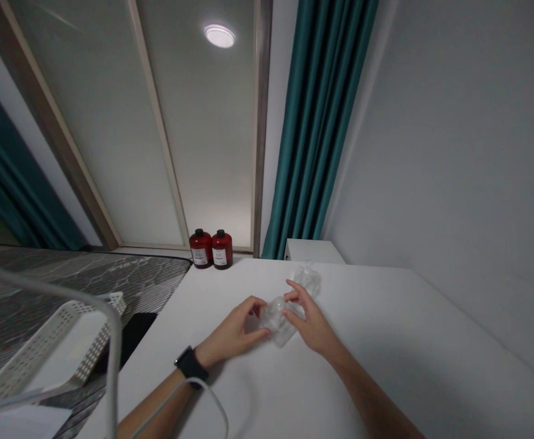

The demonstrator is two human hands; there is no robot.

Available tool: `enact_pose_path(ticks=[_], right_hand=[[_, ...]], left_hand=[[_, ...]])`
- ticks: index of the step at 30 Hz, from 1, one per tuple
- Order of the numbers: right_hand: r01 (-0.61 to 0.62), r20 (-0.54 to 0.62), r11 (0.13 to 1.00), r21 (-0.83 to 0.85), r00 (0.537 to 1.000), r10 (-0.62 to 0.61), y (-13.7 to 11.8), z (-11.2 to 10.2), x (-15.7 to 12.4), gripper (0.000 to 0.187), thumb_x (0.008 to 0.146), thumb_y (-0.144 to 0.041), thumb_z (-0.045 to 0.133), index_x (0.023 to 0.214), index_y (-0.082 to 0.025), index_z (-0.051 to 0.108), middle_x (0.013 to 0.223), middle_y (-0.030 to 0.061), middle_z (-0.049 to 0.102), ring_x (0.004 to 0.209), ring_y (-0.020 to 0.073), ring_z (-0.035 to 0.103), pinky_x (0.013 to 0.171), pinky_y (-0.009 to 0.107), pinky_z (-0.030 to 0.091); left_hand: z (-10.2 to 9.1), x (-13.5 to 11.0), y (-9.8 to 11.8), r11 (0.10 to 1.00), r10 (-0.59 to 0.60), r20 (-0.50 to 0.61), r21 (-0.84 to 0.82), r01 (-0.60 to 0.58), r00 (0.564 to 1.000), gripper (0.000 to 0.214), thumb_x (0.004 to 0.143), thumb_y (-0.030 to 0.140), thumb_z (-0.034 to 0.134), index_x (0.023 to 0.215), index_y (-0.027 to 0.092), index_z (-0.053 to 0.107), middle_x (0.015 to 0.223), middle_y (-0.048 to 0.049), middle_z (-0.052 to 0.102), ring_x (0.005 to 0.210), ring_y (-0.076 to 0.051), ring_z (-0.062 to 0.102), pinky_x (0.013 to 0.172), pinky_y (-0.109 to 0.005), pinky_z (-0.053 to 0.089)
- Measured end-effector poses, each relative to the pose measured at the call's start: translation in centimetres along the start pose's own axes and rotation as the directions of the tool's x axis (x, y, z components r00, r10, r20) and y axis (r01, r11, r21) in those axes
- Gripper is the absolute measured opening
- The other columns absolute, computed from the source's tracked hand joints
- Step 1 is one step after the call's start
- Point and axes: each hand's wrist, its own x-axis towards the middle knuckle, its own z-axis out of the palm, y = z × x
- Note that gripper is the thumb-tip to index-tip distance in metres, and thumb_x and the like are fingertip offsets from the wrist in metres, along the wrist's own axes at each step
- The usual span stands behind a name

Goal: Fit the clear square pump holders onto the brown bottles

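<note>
A crumpled clear plastic bag (280, 326) lies low over the white table between my hands. A rounded clear lump (280, 303) shows at its top; I cannot make out what it is. My left hand (238, 329) grips the bag's left side, thumb below and curled fingers above. From the right, my right hand (310, 320) has its thumb and fingers on the bag's right edge, with the index finger raised. Just beyond my right fingertips rests a second crumpled piece of clear plastic (309, 279).
Two dark red bottles (210, 249) with black caps stand at the back left edge of the white table (258, 390). Left of the table is a white perforated basket (52, 347). A pale curved tube (114, 341) crosses the near left, and a white cable (203, 384) loops by my left wrist.
</note>
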Motion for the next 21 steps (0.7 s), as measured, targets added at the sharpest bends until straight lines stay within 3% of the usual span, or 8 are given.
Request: enact_pose_path(ticks=[4,10,14,21], right_hand=[[-0.008,0.032,1.0,0.013,0.999,0.007,0.1,0.0,0.1,0.056,0.087,-0.025,0.06,0.141,-0.024,0.044,0.104,0.0035,0.062,0.106,0.02,0.06,0.107,0.043,0.039],[-0.024,0.102,1.0,0.019,0.995,0.021,-1.0,0.6,-0.2,0.056,0.089,-0.026,0.058,0.143,-0.025,0.042,0.12,0.007,0.065,0.116,0.0214,0.059,0.11,0.044,0.038],[-0.035,0.11,0.998,0.044,0.993,0.03,-1.5,0.8,-0.4,0.056,0.089,-0.026,0.058,0.143,-0.025,0.042,0.124,0.008,0.066,0.121,0.0231,0.058,0.112,0.046,0.036],[-0.037,0.041,0.999,0.031,0.999,0.035,-1.3,1.9,-0.5,0.048,0.085,-0.022,0.056,0.133,-0.024,0.05,0.111,0.0059,0.068,0.111,0.0223,0.061,0.107,0.043,0.04]], left_hand=[[0.2,0.0,-0.5,1.0,0.004,-0.018,0.018,-0.004,1.0,0.018,0.088,0.026,0.064,0.104,0.019,0.058,0.094,-0.0025,0.064,0.088,-0.019,0.061,0.083,-0.033,0.049],[0.5,0.2,-1.5,0.997,0.053,-0.042,0.054,-0.051,0.998,0.065,0.079,0.025,0.075,0.137,0.022,0.046,0.128,-0.0115,0.057,0.115,-0.027,0.055,0.1,-0.043,0.046],[0.4,0.2,-1.4,0.998,0.033,-0.01,0.046,-0.033,0.999,0.067,0.081,0.031,0.076,0.14,0.023,0.046,0.131,-0.0124,0.057,0.121,-0.03,0.053,0.107,-0.048,0.041],[0.5,0.4,-1.1,1.0,0.019,0.004,0.016,-0.019,1.0,0.061,0.08,0.034,0.078,0.133,0.022,0.052,0.125,-0.0106,0.059,0.115,-0.027,0.056,0.103,-0.044,0.045]])
